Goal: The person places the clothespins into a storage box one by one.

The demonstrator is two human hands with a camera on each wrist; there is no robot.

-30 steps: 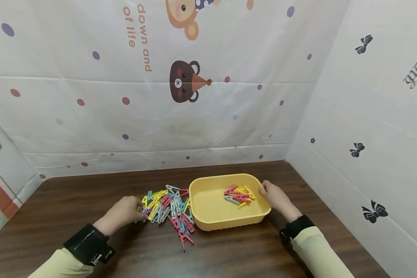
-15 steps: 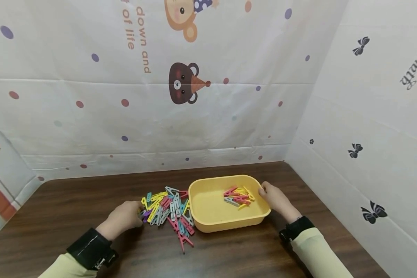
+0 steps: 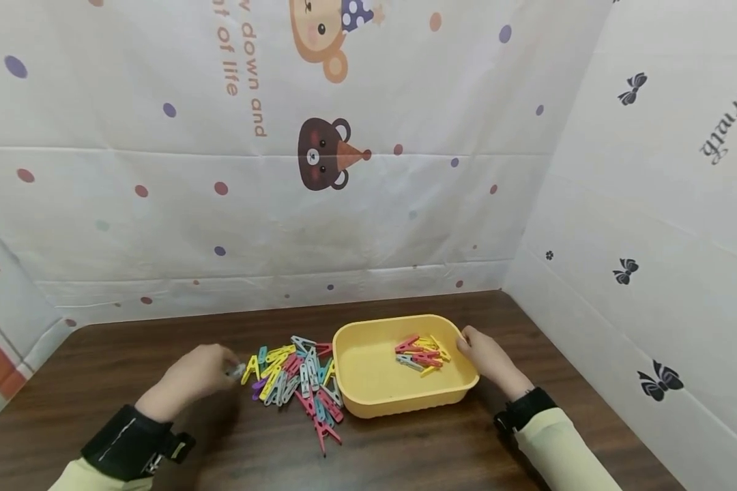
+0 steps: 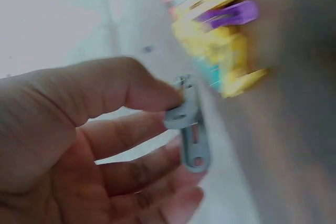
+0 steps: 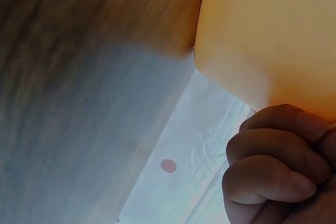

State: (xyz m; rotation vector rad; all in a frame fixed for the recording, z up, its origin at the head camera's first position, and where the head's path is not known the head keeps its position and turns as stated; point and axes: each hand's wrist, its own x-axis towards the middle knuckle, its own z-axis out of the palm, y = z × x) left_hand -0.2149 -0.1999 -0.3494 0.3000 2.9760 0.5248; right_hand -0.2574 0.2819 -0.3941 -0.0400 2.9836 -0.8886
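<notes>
My left hand pinches a grey clothespin between thumb and fingers, just left of a heap of clothespins. In the heap lie yellow, pink, grey, teal and purple ones, loosely overlapping. A purple clothespin and yellow ones show beyond the hand in the left wrist view, blurred. Against the heap's right side stands a yellow plastic basket, with several pink, yellow and grey clothespins inside. My right hand grips the basket at its right rim; its fingers are curled in the right wrist view.
The dark wooden table meets a white patterned sheet at the back. Another white sheeted wall runs along the right side, close beyond the right forearm.
My left hand has come away from the heap, leftward, with a grey clothespin now showing in its fingers. The right hand keeps its place on the basket. The head view has tilted slightly up.
</notes>
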